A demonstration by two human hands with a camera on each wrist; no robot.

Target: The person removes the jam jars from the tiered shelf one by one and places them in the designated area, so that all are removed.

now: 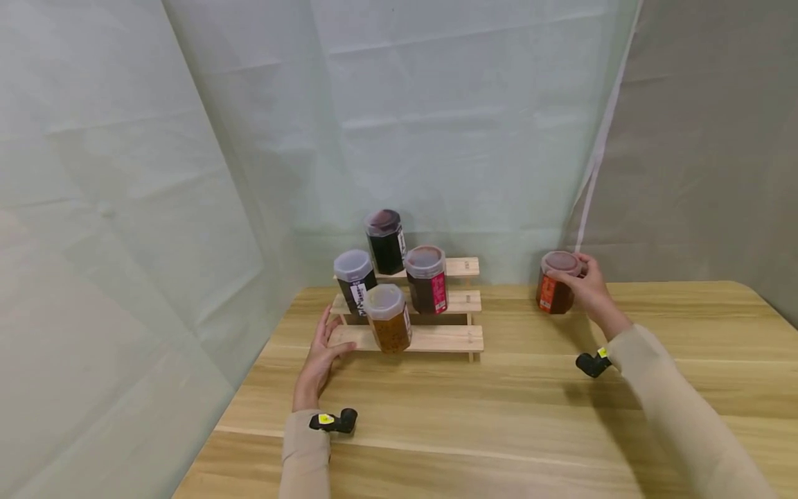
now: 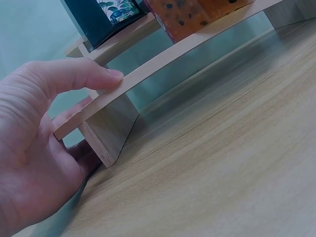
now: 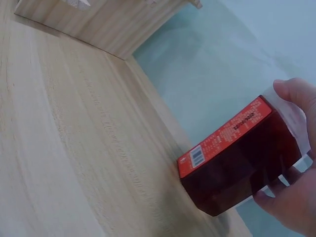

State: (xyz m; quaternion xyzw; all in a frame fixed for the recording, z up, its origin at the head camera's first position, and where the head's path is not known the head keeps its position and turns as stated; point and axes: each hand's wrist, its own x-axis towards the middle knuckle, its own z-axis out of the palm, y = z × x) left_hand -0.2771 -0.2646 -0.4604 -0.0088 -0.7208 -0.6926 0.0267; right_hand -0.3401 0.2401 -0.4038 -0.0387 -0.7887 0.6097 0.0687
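A three-step wooden display stand [image 1: 445, 338] holds several lidded jars. My left hand [image 1: 318, 364] grips the left end of its lowest step; in the left wrist view the thumb lies on the step's front edge [image 2: 123, 89] and the other fingers go behind the end, partly hidden. Over at the right, near the table's back edge, my right hand [image 1: 589, 294] holds a dark red jar [image 1: 551, 296] by its upper part. An orange-red label [image 3: 224, 140] with a barcode runs down that jar, and its base is close over the tabletop in the right wrist view.
An amber jar [image 1: 391, 333] stands on the lowest step. A white-labelled dark jar [image 1: 355, 287] and a pink-labelled jar [image 1: 426, 291] are on the middle step, a black jar [image 1: 388, 251] on top. Pale cloth [image 1: 467, 138] hangs behind the wooden table [image 1: 467, 430].
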